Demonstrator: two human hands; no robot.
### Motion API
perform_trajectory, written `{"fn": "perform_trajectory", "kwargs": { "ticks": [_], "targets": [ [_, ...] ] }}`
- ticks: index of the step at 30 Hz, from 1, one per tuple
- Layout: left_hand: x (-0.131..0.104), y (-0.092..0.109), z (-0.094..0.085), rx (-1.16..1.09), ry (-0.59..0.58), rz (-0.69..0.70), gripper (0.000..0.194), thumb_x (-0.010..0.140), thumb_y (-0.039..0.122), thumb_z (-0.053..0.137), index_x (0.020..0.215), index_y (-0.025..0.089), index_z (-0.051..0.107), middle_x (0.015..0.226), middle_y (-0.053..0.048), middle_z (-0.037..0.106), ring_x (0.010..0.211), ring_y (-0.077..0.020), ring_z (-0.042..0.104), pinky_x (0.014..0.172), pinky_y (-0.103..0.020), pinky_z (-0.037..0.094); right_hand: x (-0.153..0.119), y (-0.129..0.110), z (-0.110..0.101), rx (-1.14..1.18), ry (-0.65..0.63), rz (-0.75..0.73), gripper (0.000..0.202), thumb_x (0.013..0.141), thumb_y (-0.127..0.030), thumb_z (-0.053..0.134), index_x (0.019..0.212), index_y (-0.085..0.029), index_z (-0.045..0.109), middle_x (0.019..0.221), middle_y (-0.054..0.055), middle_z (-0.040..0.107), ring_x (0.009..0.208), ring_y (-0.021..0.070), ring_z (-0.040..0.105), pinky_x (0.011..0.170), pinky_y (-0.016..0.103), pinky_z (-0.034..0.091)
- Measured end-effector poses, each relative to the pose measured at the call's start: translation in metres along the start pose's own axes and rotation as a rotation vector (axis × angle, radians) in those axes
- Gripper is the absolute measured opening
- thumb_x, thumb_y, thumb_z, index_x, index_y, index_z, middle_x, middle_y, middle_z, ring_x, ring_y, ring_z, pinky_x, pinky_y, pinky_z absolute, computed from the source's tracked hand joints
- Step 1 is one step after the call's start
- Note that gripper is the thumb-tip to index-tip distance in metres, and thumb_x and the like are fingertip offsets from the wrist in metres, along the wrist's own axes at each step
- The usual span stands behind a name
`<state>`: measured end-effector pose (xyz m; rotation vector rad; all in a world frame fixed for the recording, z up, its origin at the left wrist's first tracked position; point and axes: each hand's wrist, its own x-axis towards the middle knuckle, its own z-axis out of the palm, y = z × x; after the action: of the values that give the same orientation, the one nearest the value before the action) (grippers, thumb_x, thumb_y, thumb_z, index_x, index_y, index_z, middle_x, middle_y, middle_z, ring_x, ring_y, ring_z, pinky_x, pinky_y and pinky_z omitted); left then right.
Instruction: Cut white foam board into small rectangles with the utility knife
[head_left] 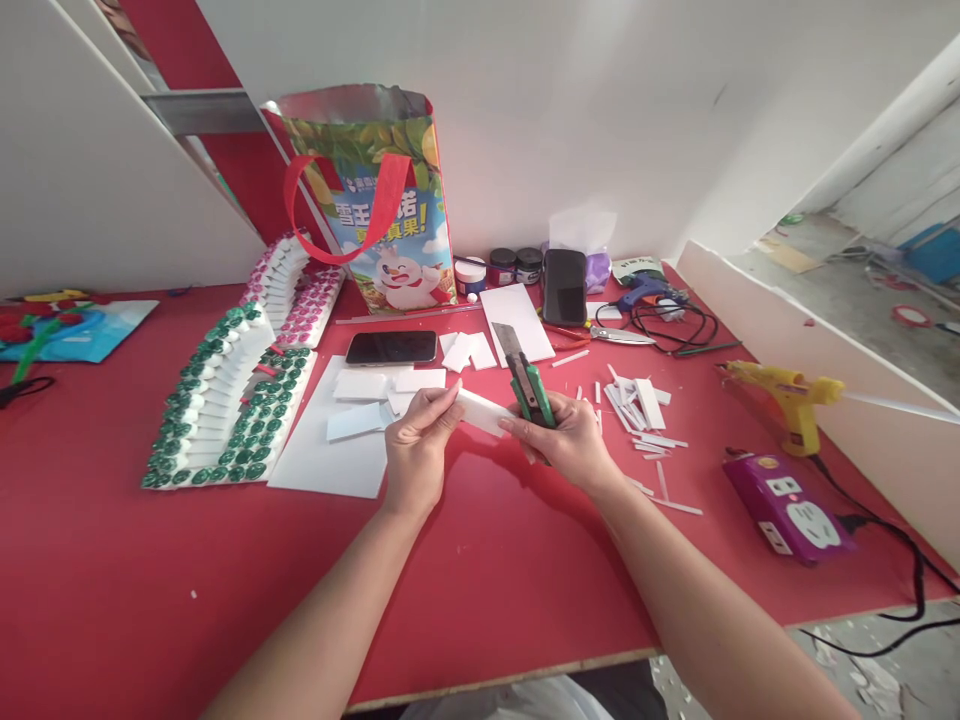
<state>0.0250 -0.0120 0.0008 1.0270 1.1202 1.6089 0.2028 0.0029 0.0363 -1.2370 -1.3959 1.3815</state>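
Observation:
Above the red tabletop, my left hand pinches one end of a small white foam board strip. The thumb and fingers of my right hand touch the strip's other end. That same hand grips a green utility knife, its blade out and pointing up and away from me. Just beyond my left hand, several white board pieces lie on a larger white sheet. Narrow white offcuts are scattered to the right of my right hand.
A purple power strip and yellow glue gun sit right, with cables. Scissors, a phone and another dark phone lie farther back. A colourful bag stands behind green-decorated white steps.

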Motion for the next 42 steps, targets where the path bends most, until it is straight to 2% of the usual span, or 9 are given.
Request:
{"fn": "perform_trajectory", "kwargs": {
  "ticks": [11, 14, 18, 22, 25, 28, 31, 33, 42],
  "targets": [
    [0.0, 0.005, 0.001, 0.025, 0.008, 0.02, 0.02, 0.08, 0.026, 0.079, 0.1, 0.028, 0.081, 0.091, 0.0, 0.06, 0.086, -0.0131, 0.056, 0.074, -0.025, 0.046, 0.003, 0.001, -0.001, 0.077, 0.003, 0.051, 0.035, 0.069, -0.045, 0.083, 0.074, -0.015, 0.066, 0.044, -0.004, 0.053, 0.038, 0.0083, 0.041, 0.04, 0.024, 0.028],
    [-0.002, 0.013, 0.001, 0.105, -0.085, 0.059, 0.023, 0.082, 0.026, 0.078, 0.105, 0.027, 0.08, 0.091, -0.001, 0.06, 0.085, -0.0138, 0.058, 0.075, -0.026, 0.05, 0.008, 0.002, -0.007, 0.214, -0.009, 0.17, 0.037, 0.064, -0.044, 0.086, 0.072, -0.016, 0.063, 0.043, -0.006, 0.049, 0.037, 0.0077, 0.039, 0.038, 0.023, 0.026],
    [-0.005, 0.024, 0.0, 0.175, -0.28, 0.151, 0.035, 0.086, 0.025, 0.073, 0.121, 0.026, 0.072, 0.101, -0.004, 0.059, 0.093, -0.0175, 0.061, 0.086, -0.032, 0.055, 0.012, 0.002, -0.017, 0.365, -0.061, 0.316, 0.039, 0.058, -0.038, 0.088, 0.062, -0.017, 0.056, 0.043, -0.007, 0.044, 0.035, 0.0051, 0.034, 0.036, 0.021, 0.022],
    [-0.004, 0.031, -0.003, 0.381, -0.356, 0.303, 0.042, 0.089, 0.023, 0.068, 0.131, 0.027, 0.063, 0.115, -0.008, 0.059, 0.107, -0.0225, 0.061, 0.098, -0.04, 0.053, 0.013, 0.002, -0.023, 0.434, -0.115, 0.371, 0.04, 0.059, -0.031, 0.086, 0.054, -0.018, 0.048, 0.045, -0.008, 0.04, 0.036, 0.0032, 0.033, 0.035, 0.02, 0.022],
    [-0.001, 0.035, -0.008, 0.615, -0.384, 0.495, 0.035, 0.089, 0.019, 0.067, 0.123, 0.026, 0.061, 0.127, -0.01, 0.058, 0.121, -0.0266, 0.056, 0.105, -0.045, 0.047, 0.013, 0.001, -0.024, 0.382, -0.107, 0.377, 0.039, 0.056, -0.029, 0.086, 0.053, -0.018, 0.049, 0.043, -0.007, 0.042, 0.035, 0.0038, 0.034, 0.035, 0.02, 0.023],
    [0.001, 0.036, -0.01, 0.761, -0.501, 0.621, 0.018, 0.09, 0.013, 0.062, 0.105, 0.023, 0.064, 0.125, -0.01, 0.062, 0.117, -0.0257, 0.058, 0.102, -0.044, 0.048, 0.012, -0.001, -0.024, 0.279, -0.11, 0.397, 0.036, 0.054, -0.028, 0.086, 0.051, -0.018, 0.051, 0.039, -0.006, 0.043, 0.034, 0.0053, 0.036, 0.033, 0.02, 0.022],
    [0.0, 0.031, -0.009, 0.856, -0.659, 0.652, 0.013, 0.093, 0.01, 0.057, 0.093, 0.022, 0.063, 0.116, -0.009, 0.067, 0.105, -0.0231, 0.062, 0.094, -0.041, 0.049, 0.011, 0.0, -0.024, 0.17, -0.144, 0.418, 0.032, 0.057, -0.028, 0.083, 0.05, -0.017, 0.054, 0.037, -0.004, 0.045, 0.033, 0.006, 0.037, 0.033, 0.02, 0.022],
    [-0.002, 0.027, -0.006, 0.909, -0.714, 0.669, 0.015, 0.094, 0.01, 0.054, 0.091, 0.021, 0.063, 0.113, -0.008, 0.069, 0.102, -0.0225, 0.062, 0.094, -0.042, 0.048, 0.009, 0.0, -0.024, 0.112, -0.156, 0.426, 0.03, 0.06, -0.028, 0.081, 0.051, -0.016, 0.055, 0.037, -0.003, 0.047, 0.033, 0.0064, 0.038, 0.033, 0.02, 0.023],
    [-0.006, 0.027, 0.002, 0.998, -0.756, 0.787, 0.016, 0.092, 0.007, 0.051, 0.092, 0.02, 0.061, 0.105, -0.009, 0.069, 0.096, -0.0231, 0.061, 0.09, -0.04, 0.047, 0.007, -0.007, -0.024, -0.008, -0.225, 0.445, 0.03, 0.065, -0.025, 0.075, 0.046, -0.018, 0.054, 0.036, -0.003, 0.048, 0.034, 0.0076, 0.039, 0.034, 0.022, 0.024]
  ]
}}
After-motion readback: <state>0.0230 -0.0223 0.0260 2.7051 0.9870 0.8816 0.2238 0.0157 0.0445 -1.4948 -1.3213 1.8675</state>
